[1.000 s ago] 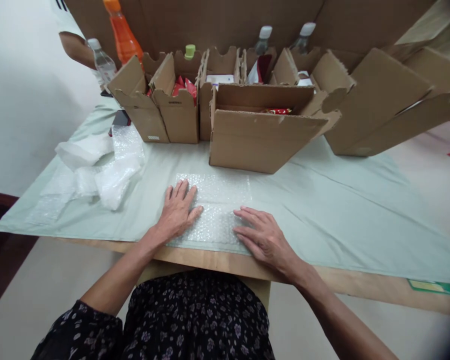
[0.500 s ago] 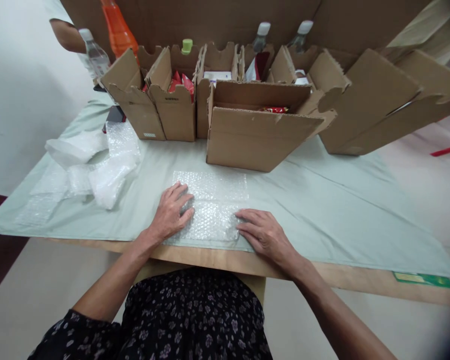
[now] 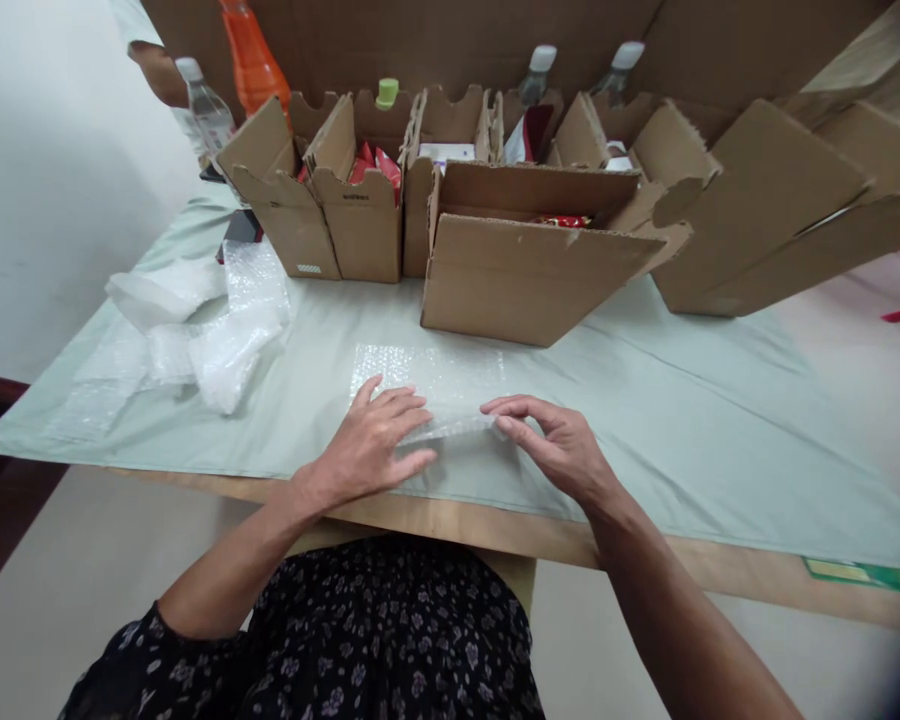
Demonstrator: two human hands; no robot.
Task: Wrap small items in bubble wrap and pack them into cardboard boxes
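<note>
one bubble-wrap sheet [image 3: 457,373], long axis left-to-right; left hand [image 3: 377,436] spread over it, right hand [image 3: 559,442] pinching its near-right corner

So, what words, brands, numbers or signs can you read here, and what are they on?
None can be read.
Second cardboard box from the left: small dark print, too small.
Leftmost cardboard box: pale printed patch, too small.
Green label on the table edge: too blurred.
Clear bottle at far left: faint label marks, too blurred.
Bubble wrap sheet being handled: no writing seen.
</note>
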